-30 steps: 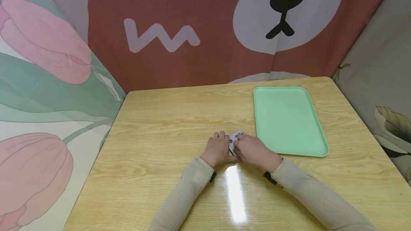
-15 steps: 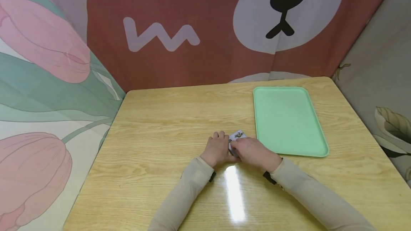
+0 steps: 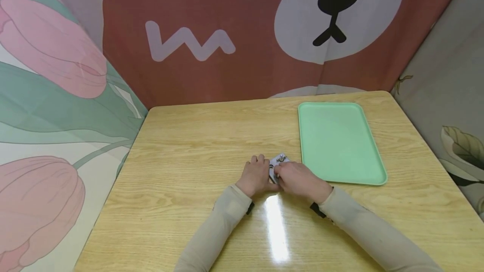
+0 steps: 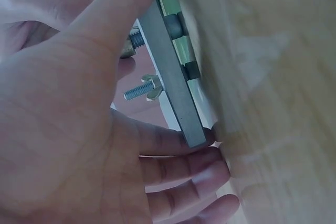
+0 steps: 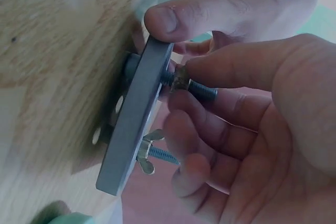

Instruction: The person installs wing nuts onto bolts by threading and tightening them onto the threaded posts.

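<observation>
A flat grey metal plate (image 3: 273, 163) stands a little above the wooden table, with bolts through it. My left hand (image 3: 257, 174) holds the plate (image 4: 173, 74) by its edges, thumb at one end and index finger at the other. With thumb and fingers, my right hand (image 3: 298, 179) pinches a brass-coloured nut (image 5: 180, 78) threaded on one bolt. Farther along, a silver wing nut (image 5: 148, 153) sits on the second bolt, untouched, its threaded end sticking out. Bolt heads (image 4: 192, 70) show on the plate's underside. The pinched nut's full shape is partly covered by fingers.
A pale green tray (image 3: 340, 142) lies on the table right of the hands, near the right forearm. The wooden table (image 3: 181, 158) reaches to a patterned curtain (image 3: 211, 79) behind and at both sides.
My right fingers have drawn back from the plate's far end toward the nearer bolt, so the far wing nut now shows. My left hand keeps its place on the plate.
</observation>
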The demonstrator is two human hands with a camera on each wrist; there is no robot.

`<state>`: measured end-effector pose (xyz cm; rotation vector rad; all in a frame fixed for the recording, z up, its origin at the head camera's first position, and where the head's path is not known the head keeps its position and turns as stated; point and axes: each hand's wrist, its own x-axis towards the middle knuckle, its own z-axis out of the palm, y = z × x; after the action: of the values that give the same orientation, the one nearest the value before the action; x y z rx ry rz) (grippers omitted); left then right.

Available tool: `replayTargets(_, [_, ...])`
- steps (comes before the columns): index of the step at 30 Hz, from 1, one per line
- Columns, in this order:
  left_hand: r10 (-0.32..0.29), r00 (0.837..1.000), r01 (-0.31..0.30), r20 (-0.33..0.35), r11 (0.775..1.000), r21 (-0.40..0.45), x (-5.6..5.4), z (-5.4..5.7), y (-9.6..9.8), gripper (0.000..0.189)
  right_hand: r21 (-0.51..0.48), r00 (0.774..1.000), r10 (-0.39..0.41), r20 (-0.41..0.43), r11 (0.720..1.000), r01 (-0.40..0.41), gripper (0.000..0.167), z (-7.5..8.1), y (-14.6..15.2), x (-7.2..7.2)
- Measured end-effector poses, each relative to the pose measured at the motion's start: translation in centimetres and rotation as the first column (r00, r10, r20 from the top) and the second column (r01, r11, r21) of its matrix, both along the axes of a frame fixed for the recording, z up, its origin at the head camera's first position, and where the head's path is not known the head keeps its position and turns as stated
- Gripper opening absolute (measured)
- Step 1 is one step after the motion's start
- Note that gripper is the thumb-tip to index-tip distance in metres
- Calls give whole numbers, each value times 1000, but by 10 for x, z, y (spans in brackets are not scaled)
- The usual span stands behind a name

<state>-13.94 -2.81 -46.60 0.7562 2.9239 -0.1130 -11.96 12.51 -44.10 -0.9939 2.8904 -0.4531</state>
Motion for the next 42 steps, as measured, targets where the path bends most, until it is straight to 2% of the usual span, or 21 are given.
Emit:
replayTargets(7, [-4,1000,4,11,1000,-19,0,0,1,82,-5,998,-52,-25,999,52,7,-9,-1,2])
replayTargets(12, [-1,1000,2,26,1000,-17,-2,0,0,81,-9,998,-54,-38,999,54,5,-20,-2,5])
replayTargets(16, [0,1000,0,17,1000,0,-4,0,0,82,-21,997,-58,-44,998,57,6,-19,-2,6])
replayTargets(21, [-6,1000,6,18,1000,1,-3,1,0,77,-1,998,-63,-7,998,63,7,-12,-3,6])
replayTargets(23, [-5,1000,5,26,1000,1,-2,2,0,76,16,998,-52,-27,998,53,7,-10,-3,7])
replayTargets(28, [-3,999,3,40,1000,3,2,4,0,80,45,990,-32,-138,998,39,10,-7,-3,7])
replayTargets(30, [-3,999,3,39,1000,3,3,4,0,80,49,988,-29,-151,998,37,11,-7,-3,6])
replayTargets(37, [-12,1000,12,24,1000,18,3,4,-1,76,21,998,-47,-50,999,49,5,-7,-7,1])
replayTargets(42, [-18,1000,18,21,1000,5,2,5,-1,74,19,999,-3,-39,1000,4,2,-7,-6,1])
